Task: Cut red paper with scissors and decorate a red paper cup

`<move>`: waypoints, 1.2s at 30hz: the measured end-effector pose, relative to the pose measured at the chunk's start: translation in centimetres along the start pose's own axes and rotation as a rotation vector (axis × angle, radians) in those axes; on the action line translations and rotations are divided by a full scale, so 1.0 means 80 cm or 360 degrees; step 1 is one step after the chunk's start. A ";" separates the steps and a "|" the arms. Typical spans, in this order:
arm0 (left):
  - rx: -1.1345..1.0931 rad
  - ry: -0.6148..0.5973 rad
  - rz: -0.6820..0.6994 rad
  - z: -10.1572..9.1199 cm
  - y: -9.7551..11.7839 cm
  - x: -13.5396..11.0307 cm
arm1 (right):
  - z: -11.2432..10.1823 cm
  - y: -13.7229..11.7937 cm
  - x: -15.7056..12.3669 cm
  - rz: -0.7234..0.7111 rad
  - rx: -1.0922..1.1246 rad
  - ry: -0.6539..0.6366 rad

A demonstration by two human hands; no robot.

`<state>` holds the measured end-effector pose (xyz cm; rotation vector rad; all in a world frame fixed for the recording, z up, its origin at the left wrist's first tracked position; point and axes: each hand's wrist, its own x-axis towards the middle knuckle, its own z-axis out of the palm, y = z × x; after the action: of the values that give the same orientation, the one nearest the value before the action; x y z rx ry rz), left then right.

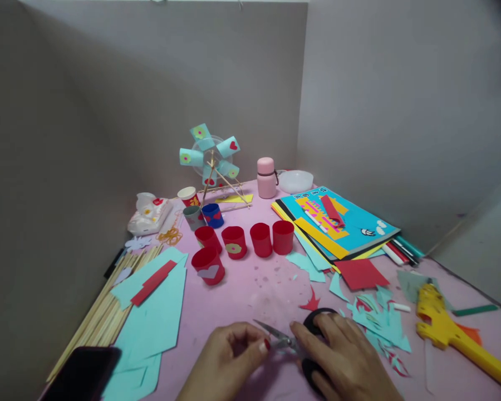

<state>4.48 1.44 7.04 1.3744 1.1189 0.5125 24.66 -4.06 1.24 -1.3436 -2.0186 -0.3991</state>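
Observation:
Low in the middle of the head view, my left hand [227, 362] is closed in a pinch. A small red piece [267, 344], which looks like paper, shows at its thumb tip. My right hand [344, 356] grips the black handles of a pair of scissors [291, 342]. The blades are parted and point left, right beside my left fingertips. Just beyond the scissors lies a jagged red paper scrap [311, 301]. Farther back stand several red paper cups, one with a grey heart [209, 266] and another with a green flower [234, 243].
Wooden sticks [104, 306], light blue paper sheets [162, 317] and a dark phone [81, 373] lie left. A paper-bladed wheel [212, 159] stands behind, near a pink flask [266, 178]. At right are coloured sheets [359, 217], paper scraps [379, 320] and a yellow glue gun [446, 323].

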 end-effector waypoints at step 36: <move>-0.0123 0.0054 0.0049 0.003 -0.007 0.002 | -0.011 -0.005 0.001 0.0161 0.0099 -0.0124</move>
<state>4.62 1.38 6.43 1.3216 1.0960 0.5975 24.60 -4.68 1.99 -1.4355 -1.9995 -0.2397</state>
